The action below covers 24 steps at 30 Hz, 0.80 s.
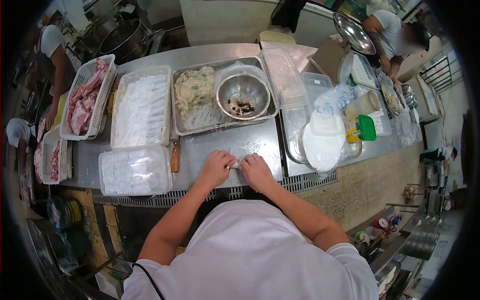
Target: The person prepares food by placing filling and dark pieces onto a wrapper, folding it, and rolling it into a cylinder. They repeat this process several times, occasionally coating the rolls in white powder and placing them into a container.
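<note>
Both my hands meet over the metal table, near its front edge. My left hand (218,167) has its fingers closed on the left end of a small white wrapper (234,164). At the wrapper's right end, the fingers of my right hand (255,171) are pressed round it. Beyond them, a metal tray (201,132) holds a pale chopped filling (194,90) and a steel bowl (243,96) with dark bits in it. A wooden-handled tool (175,156) lies to the left of my hands.
Left of the tray stand a tub of white pieces (141,107), a lidded box (135,171) and a basket of raw meat (88,100). To the right are a green-lidded jar (361,128) and clear containers. Other people work at both sides.
</note>
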Each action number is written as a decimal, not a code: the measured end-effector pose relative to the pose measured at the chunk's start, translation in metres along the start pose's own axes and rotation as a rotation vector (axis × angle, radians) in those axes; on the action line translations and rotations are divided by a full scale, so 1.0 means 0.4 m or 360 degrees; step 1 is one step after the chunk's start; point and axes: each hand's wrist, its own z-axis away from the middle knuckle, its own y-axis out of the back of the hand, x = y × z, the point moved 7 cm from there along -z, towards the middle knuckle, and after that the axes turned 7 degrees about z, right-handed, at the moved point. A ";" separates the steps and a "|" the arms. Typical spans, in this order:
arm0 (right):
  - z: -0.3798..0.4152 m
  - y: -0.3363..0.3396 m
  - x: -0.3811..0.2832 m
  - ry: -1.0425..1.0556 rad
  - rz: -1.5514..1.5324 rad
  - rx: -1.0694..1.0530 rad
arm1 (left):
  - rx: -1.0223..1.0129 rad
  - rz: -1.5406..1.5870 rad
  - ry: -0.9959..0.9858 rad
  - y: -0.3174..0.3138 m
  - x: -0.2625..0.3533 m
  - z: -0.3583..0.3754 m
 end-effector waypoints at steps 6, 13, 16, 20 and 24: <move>-0.011 0.004 0.008 -0.0070 -0.0032 -0.0036 | -0.0010 -0.0040 -0.0215 0.000 0.015 0.013; -0.014 -0.004 0.022 -0.0127 -0.0050 -0.0237 | -0.0018 -0.0100 -0.0222 -0.004 0.009 0.017; -0.052 0.020 0.027 -0.0310 -0.0202 -0.0359 | -0.0031 -0.0092 -0.0179 -0.007 0.002 0.024; -0.228 0.090 0.007 -0.0564 -0.0580 -0.0631 | -0.0180 -0.0246 -0.0095 -0.014 -0.007 0.032; -0.401 0.001 -0.007 -0.0283 -0.0424 -0.0374 | -0.0010 -0.0173 -0.0142 -0.017 -0.009 0.038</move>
